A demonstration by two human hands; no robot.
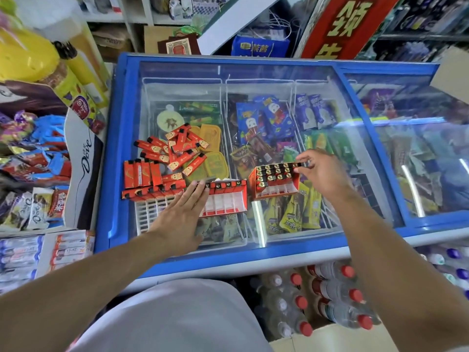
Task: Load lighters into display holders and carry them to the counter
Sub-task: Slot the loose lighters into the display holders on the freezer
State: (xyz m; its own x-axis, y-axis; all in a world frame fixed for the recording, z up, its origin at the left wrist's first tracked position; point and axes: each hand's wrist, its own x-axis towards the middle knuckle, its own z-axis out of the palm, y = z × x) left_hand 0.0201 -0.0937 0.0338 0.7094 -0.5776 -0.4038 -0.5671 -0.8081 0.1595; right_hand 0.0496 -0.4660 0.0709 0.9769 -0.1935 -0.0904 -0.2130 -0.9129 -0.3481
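Two red display holders stand on the glass lid of a blue chest freezer (119, 158). The left holder (225, 199) has one back row of lighters and bare white slots in front. The right holder (276, 180) is mostly filled with black-topped lighters. My left hand (181, 214) lies flat with straight fingers, the fingertips touching the left holder's left end. My right hand (322, 171) pinches a lighter at the top right corner of the right holder. A loose pile of red lighters (175, 148) and a stacked group (147, 181) lie to the left.
A white slotted tray (149, 212) lies under the stacked lighters. Sweets and a Dove display (83, 158) crowd the left side. Bottled drinks with red caps (327, 298) stand on the floor below the freezer's front edge. Shelves and a red sign (347, 24) stand behind.
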